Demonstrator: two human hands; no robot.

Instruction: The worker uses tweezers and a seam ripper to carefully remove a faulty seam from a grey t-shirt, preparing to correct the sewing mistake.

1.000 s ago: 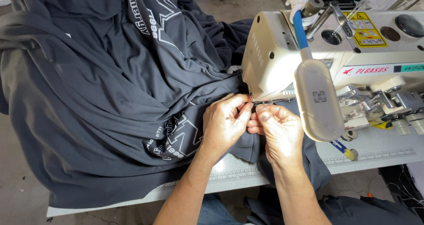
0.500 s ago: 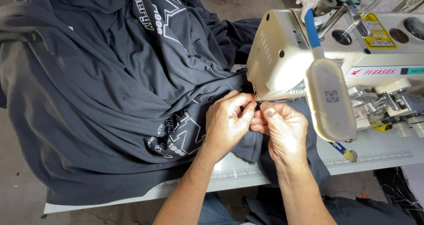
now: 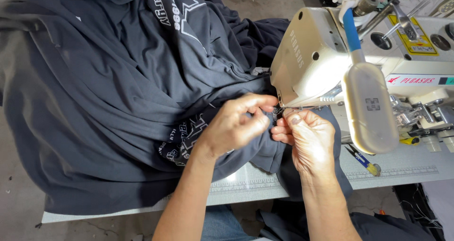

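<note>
Pinching dark grey garment (image 3: 118, 104) edge, both hands (image 3: 265, 127) at cream sewing machine (image 3: 321, 66), yellow rectangular label (image 3: 410, 35) on top

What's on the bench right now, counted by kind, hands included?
Hands: 2, left hand and right hand, both pinching dark fabric at the machine's foot
Dark grey garments: 1 heap, separate pieces cannot be told apart
Cream sewing machine: 1
Machine lamp: 1
Small thread snips: 1
White table: 1
Total: 7
</note>
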